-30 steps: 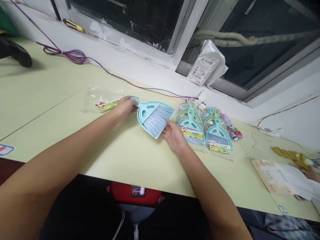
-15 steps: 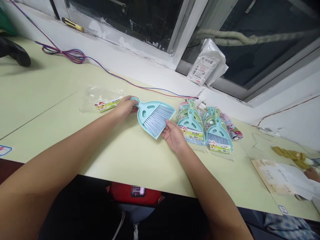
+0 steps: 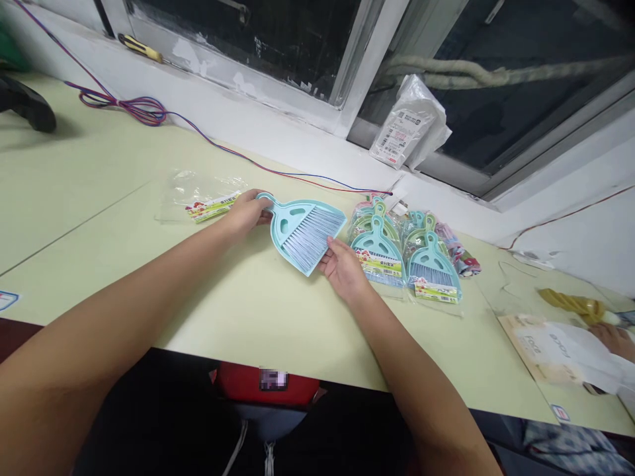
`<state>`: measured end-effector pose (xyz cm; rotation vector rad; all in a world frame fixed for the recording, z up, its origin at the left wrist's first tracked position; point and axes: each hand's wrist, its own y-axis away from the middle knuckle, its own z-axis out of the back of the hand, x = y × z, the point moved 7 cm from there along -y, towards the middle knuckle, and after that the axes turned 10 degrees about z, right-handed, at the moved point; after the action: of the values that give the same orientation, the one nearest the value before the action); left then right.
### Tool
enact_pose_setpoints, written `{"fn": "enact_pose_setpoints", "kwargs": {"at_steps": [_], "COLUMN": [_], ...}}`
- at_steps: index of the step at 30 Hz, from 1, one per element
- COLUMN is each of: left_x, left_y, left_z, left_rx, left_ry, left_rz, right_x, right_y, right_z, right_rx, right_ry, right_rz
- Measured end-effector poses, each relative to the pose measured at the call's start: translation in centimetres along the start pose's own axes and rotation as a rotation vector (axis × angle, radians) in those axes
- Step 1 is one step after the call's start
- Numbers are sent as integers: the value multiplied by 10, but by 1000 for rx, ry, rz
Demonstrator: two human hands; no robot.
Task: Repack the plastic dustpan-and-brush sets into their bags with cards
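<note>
A light blue dustpan and brush set is held above the table between my hands, its grey-blue bristles facing up. My left hand is closed round the handle end, with some fingers hidden behind it. At the wide front edge, my right hand grips the set, thumb on top by the bristles and fingers below. Behind my left wrist lies a clear plastic bag with a printed label. Right of my right hand, bagged dustpan sets lie overlapping in two rows, beside another blue set.
Along the wall runs a red and blue cable. A screwdriver and a white package rest on the window ledge. At the right, another person's hand is near a paper packet.
My hands keep the same hold on the dustpan set. The whole view has shifted very slightly. At the far right, the other person's hand shows more, over the white packet.
</note>
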<state>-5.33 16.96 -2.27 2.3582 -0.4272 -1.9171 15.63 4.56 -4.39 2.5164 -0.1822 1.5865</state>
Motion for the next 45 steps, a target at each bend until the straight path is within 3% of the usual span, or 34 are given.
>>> {"fn": "enact_pose_setpoints", "kwargs": {"at_steps": [45], "left_x": [0], "left_y": [1], "left_z": [0], "left_rx": [1], "left_ry": [-50], "left_rz": [-4], "right_x": [-4], "right_y": [-1], "right_z": [1], "right_rx": [27], "right_ry": [-9], "right_rz": [-9]}}
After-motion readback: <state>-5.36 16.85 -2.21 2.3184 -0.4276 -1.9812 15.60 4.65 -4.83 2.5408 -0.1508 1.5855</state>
